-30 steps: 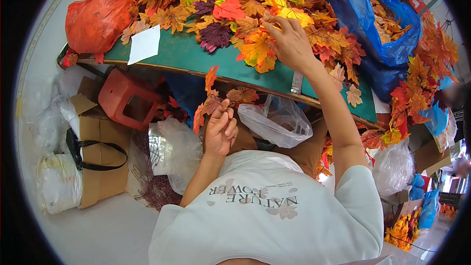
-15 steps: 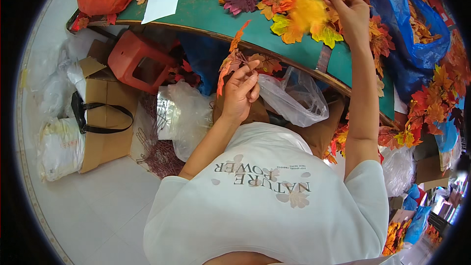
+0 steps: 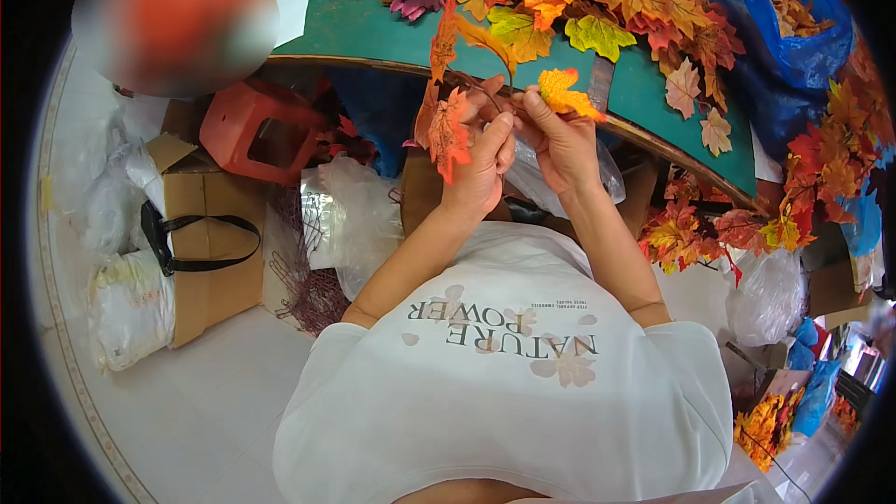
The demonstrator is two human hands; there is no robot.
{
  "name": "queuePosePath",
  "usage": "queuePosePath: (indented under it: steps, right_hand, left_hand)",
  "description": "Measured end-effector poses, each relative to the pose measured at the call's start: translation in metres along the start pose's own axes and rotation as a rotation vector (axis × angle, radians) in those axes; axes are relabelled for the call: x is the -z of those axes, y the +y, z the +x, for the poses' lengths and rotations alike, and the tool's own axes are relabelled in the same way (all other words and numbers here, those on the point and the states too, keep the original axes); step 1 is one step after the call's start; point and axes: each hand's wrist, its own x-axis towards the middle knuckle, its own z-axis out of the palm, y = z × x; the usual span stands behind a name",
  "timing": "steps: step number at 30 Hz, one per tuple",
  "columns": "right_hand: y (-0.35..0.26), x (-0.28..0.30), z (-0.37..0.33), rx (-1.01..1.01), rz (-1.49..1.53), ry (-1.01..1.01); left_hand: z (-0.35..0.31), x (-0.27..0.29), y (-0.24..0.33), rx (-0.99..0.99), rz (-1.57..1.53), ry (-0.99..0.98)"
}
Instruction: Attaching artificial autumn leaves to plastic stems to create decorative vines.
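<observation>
Orange and yellow fabric colours the maple leaf pinched in the fingertips of the right hand, held just above the near edge of the green table. Touching it from the left, the left hand is closed round a leafy stem of red-orange leaves that rises upright past the table edge; the stem's thin wire is hard to make out between the fingers. Both hands meet in front of the chest, forearms bent upward from a white printed shirt.

Loose artificial leaves in yellow, red and purple are heaped on the far part of the table, beside a white paper slip at its left end. A blue plastic bag of more leaves slumps at the far right, cut off by the picture's rim. Under the table, clear plastic bags lie near a red plastic stool. Further left stands a brown cardboard box with a black strap, and a white sack rests against it. A blurred orange patch hides the upper left corner.
</observation>
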Motion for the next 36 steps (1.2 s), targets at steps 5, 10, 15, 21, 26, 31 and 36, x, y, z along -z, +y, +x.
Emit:
queuePosePath:
  steps: [5,10,15,21,26,31,36]
  right_hand:
    - [0.006,0.009,-0.001,-0.059,0.117,0.004]
    - [0.010,0.012,-0.001,-0.055,0.148,0.028]
    - [0.013,0.014,-0.002,-0.061,0.176,0.040]
    - [0.016,0.016,-0.003,-0.024,0.154,0.032]
    - [0.014,0.009,-0.007,0.077,0.080,0.057]
    - [0.022,0.018,-0.004,0.175,-0.055,0.052]
    - [0.023,0.019,-0.003,0.264,-0.152,0.042]
  left_hand:
    - [-0.001,-0.005,-0.005,-0.005,-0.050,0.026]
    - [0.000,-0.005,-0.008,-0.006,-0.054,0.038]
    - [-0.001,-0.006,-0.008,0.008,-0.038,0.060]
    - [0.001,-0.006,-0.011,-0.006,0.009,0.071]
    - [0.003,-0.002,-0.015,-0.009,0.053,0.079]
    - [0.002,0.001,-0.020,-0.102,0.200,0.045]
    - [0.005,0.007,-0.023,-0.113,0.291,0.019]
